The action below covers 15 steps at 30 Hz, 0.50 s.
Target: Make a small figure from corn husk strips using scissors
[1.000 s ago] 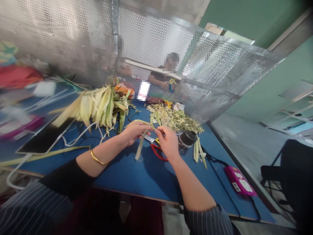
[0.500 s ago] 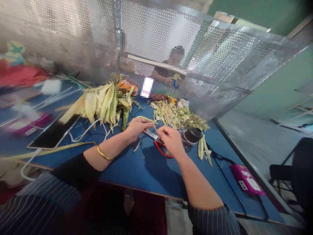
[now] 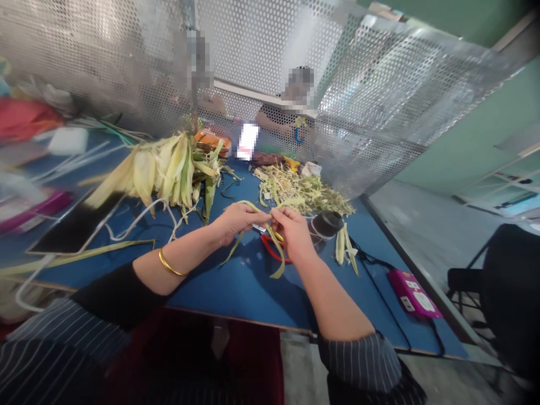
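Two-handed, mid-frame: pinching husk strip (image 3: 279,271) in closed grip of left hand (image 3: 234,221) and right hand (image 3: 295,232), trailing it downward.

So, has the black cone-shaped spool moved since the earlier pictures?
No. Judged against the blue table and its right edge, the black spool keeps its place; the whole view has shifted slightly.

Both forearms are reaching in from the lower corners, the left hand (image 3: 237,220) and right hand (image 3: 291,225) meeting near the centre of the frame, wrists slightly raised, thumbs and fingertips pinching close together, the left wrist wearing a gold bangle (image 3: 170,264).
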Motion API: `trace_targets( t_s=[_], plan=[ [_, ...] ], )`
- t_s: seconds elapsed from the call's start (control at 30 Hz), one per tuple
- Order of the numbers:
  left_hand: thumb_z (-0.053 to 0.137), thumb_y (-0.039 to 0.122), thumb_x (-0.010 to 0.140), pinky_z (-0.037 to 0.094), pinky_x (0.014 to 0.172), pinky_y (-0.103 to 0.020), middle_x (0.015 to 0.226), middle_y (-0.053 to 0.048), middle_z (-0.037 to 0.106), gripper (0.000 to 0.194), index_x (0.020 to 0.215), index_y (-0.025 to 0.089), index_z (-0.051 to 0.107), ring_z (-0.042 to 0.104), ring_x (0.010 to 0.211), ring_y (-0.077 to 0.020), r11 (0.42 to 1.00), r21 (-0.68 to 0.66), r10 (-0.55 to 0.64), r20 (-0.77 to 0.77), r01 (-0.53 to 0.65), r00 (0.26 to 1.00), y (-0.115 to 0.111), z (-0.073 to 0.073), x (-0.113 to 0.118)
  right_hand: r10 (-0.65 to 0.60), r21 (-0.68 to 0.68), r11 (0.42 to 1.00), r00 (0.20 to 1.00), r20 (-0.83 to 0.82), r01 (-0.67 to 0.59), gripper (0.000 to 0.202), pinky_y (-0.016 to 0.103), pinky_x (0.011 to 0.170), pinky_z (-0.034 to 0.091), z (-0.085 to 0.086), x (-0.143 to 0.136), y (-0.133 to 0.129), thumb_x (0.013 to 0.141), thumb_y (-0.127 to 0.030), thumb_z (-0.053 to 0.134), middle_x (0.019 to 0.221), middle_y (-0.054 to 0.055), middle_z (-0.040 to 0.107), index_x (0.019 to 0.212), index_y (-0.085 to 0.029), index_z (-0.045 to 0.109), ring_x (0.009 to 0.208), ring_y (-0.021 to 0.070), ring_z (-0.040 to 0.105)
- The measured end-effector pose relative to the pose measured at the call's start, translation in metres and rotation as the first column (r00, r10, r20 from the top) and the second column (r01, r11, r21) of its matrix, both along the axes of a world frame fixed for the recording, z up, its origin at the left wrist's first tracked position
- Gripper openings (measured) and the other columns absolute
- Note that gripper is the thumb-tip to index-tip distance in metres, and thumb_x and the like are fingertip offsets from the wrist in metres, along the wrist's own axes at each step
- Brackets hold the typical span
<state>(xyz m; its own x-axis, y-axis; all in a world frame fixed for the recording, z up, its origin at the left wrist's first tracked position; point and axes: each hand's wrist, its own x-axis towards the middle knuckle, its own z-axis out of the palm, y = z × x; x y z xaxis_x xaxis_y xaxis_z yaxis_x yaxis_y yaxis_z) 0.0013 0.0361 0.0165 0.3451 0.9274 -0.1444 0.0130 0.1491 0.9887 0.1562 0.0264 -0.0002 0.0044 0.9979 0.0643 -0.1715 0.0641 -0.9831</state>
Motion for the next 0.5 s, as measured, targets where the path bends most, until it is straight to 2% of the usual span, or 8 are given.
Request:
trace_targets(
  t_s=[0.2, 0.33, 0.4, 0.47, 0.5],
  plan=[
    [0.071, 0.032, 0.063, 0.019, 0.042, -0.022, 0.063, -0.006, 0.066, 0.022, 0.067, 0.011, 0.073, 0.031, 0.044, -0.0042, 0.996, 0.010, -0.093, -0.034, 0.093, 0.995, -0.0003, -0.0003, 0.0001, -0.104, 0.079, 0.992, 0.989, 0.106, 0.095, 0.029, 0.024, 0.049, 0.031, 0.0023, -0.0019, -0.0034, 0.070, -0.033, 0.067, 0.046, -0.005, 0.047, 0.052, -0.018, 0.049, 0.046, 0.0079, 0.040],
    [0.070, 0.035, 0.062, 0.017, 0.042, -0.023, 0.060, -0.006, 0.065, 0.024, 0.066, 0.012, 0.073, 0.030, 0.043, -0.0050, 0.994, 0.043, -0.101, -0.059, 0.103, 0.993, 0.0011, -0.0004, -0.0023, -0.131, 0.067, 0.990, 0.983, 0.127, 0.123, 0.029, 0.024, 0.049, 0.033, 0.0016, -0.0024, -0.0032, 0.071, -0.035, 0.065, 0.047, -0.005, 0.048, 0.052, -0.019, 0.049, 0.046, 0.0082, 0.041],
    [0.071, 0.035, 0.062, 0.019, 0.042, -0.024, 0.060, -0.006, 0.065, 0.023, 0.067, 0.012, 0.074, 0.030, 0.044, -0.0054, 0.994, 0.050, -0.097, -0.068, 0.100, 0.993, 0.0012, 0.0001, -0.0027, -0.130, 0.052, 0.991, 0.967, 0.218, 0.121, 0.030, 0.025, 0.049, 0.034, 0.0032, -0.0009, -0.0037, 0.072, -0.039, 0.064, 0.045, -0.005, 0.047, 0.053, -0.019, 0.050, 0.045, 0.0092, 0.041],
    [0.071, 0.033, 0.062, 0.021, 0.043, -0.023, 0.062, -0.006, 0.066, 0.021, 0.067, 0.013, 0.074, 0.032, 0.045, -0.0058, 0.995, 0.057, -0.077, -0.073, 0.081, 0.994, 0.0004, 0.0017, -0.0028, -0.186, 0.105, 0.982, 0.896, 0.404, 0.157, 0.035, 0.026, 0.048, 0.034, 0.0072, 0.0026, -0.0055, 0.075, -0.046, 0.060, 0.043, -0.004, 0.046, 0.053, -0.020, 0.052, 0.044, 0.0105, 0.041],
    [0.071, 0.032, 0.062, 0.022, 0.043, -0.023, 0.063, -0.006, 0.067, 0.021, 0.068, 0.013, 0.074, 0.033, 0.045, -0.0058, 0.996, 0.060, -0.068, -0.077, 0.072, 0.995, -0.0003, 0.0030, -0.0029, -0.255, 0.178, 0.965, 0.827, 0.501, 0.190, 0.038, 0.027, 0.049, 0.034, 0.0101, 0.0049, -0.0069, 0.076, -0.049, 0.058, 0.044, -0.003, 0.046, 0.052, -0.020, 0.054, 0.046, 0.0112, 0.042]
  ],
)
